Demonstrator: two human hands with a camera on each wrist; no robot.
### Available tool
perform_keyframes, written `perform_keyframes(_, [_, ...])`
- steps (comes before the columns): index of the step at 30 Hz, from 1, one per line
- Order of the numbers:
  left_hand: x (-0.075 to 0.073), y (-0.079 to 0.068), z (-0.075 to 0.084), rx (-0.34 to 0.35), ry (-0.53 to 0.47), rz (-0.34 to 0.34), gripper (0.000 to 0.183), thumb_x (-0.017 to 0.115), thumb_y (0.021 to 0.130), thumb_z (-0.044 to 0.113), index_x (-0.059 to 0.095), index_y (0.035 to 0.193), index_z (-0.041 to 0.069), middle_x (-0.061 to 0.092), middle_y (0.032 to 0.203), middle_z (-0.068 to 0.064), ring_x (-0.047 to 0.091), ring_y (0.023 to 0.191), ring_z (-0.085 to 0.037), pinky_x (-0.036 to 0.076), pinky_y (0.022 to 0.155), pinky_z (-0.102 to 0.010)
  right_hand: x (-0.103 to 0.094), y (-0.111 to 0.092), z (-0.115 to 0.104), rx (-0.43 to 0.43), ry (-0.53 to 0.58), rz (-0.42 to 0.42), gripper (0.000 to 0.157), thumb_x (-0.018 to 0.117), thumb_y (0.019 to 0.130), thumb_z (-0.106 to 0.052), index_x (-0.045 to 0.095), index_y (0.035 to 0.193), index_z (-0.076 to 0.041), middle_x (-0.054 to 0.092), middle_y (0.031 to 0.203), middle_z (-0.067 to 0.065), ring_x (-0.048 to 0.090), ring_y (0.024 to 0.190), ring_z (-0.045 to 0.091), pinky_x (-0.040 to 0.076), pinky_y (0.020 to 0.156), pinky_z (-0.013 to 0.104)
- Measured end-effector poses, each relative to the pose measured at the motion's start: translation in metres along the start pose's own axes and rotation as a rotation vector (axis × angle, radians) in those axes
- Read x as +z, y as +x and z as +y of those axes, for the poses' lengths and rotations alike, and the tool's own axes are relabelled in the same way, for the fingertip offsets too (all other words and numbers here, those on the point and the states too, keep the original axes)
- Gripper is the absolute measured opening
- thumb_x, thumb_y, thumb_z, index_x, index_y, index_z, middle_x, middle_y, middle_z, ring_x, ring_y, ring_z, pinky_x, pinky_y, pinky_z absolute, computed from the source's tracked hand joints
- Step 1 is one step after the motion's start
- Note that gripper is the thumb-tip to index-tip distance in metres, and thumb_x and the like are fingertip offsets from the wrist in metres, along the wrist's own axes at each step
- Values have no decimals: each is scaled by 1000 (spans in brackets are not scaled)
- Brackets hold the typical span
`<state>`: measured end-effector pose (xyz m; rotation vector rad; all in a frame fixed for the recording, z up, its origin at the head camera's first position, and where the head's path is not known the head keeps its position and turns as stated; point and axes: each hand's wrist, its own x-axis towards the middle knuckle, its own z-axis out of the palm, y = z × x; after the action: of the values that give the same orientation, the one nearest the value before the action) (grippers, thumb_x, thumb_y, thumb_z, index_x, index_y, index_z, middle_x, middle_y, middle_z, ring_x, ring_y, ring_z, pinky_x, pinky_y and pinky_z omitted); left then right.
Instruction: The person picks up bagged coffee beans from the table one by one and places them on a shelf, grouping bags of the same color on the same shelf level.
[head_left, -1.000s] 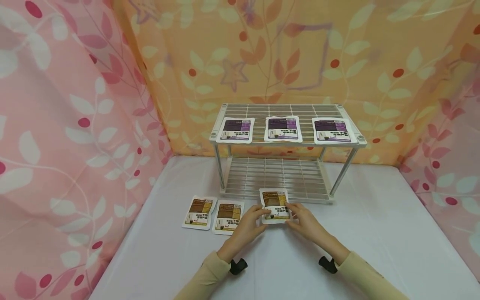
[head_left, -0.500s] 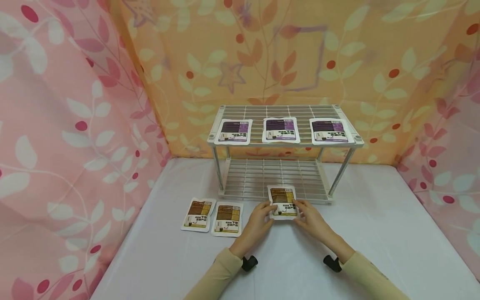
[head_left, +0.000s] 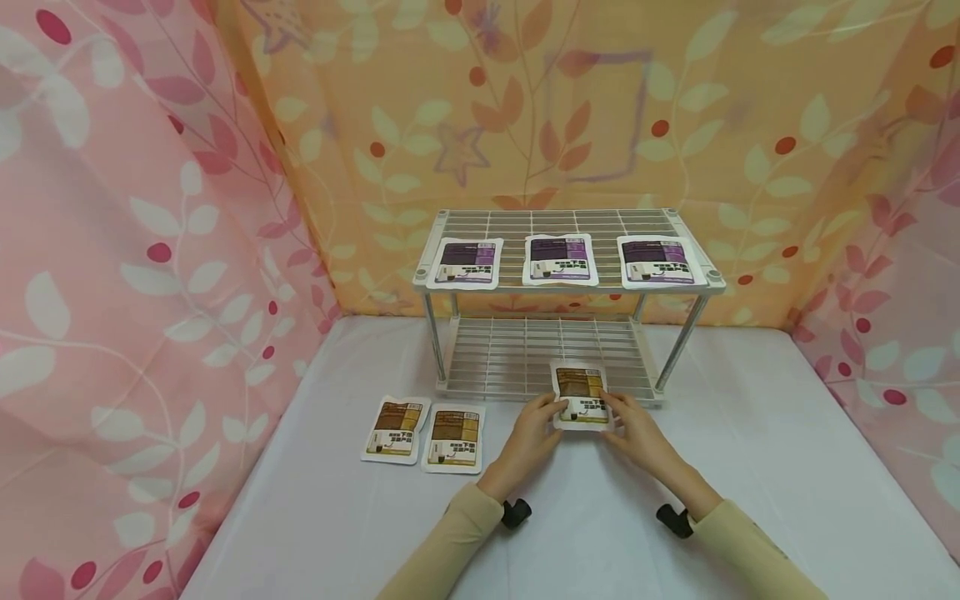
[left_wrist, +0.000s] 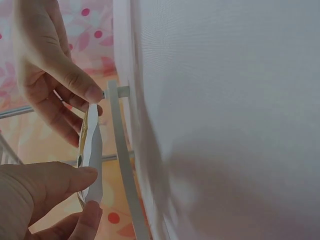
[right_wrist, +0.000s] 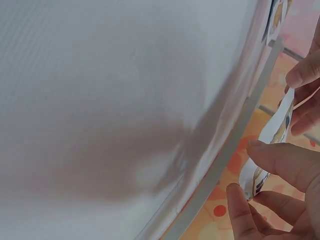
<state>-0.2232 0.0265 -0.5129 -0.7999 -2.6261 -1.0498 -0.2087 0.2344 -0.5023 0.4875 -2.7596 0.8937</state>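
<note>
A flat white pouch with a brown and yellow label (head_left: 580, 385) is held between both hands over the front edge of the rack's lower shelf (head_left: 495, 358). My left hand (head_left: 531, 433) pinches its left side, and my right hand (head_left: 636, 432) its right side. Side-on in the left wrist view, the pouch (left_wrist: 95, 155) shows its pale back, raised off the tabletop. Thumb and fingers of the right hand (right_wrist: 287, 172) clasp one end of it in the right wrist view. Two matching pouches, one (head_left: 396, 430) beside the other (head_left: 453, 438), lie on the table to the left.
A white two-tier wire rack (head_left: 567, 289) stands at the back of the white-covered table (head_left: 585, 533). Along its upper shelf lie three purple-labelled pouches, at left (head_left: 467, 263), middle (head_left: 560, 260) and right (head_left: 660, 262). Floral cloth (head_left: 360, 75) hangs behind and at both sides.
Both hands have carried the brown-labelled pouch to the right and slightly forward, over the lower shelf's front edge. The other pouches stay where they were; the head view shifted slightly.
</note>
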Motion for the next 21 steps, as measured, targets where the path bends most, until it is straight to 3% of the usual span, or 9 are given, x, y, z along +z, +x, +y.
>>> perform_keyframes(8, [7,17,7,-6,5,-30,44,68,81,5,59,125,9,50,133,-14,54,111,-23,49,89,-28,-9,3,9,10,-31,40,65,73,71,5,45,129,12,48,119,31,60,79,31,54,66,38])
perform_keyframes(21, [23,44,14,-24,41,-75,43,67,82,3,60,124,10,49,135,-14,48,123,-28,45,98,-33,-23,11,30,5,-92,26,60,70,74,6,44,128,14,45,121,33,60,83,37,55,68,41])
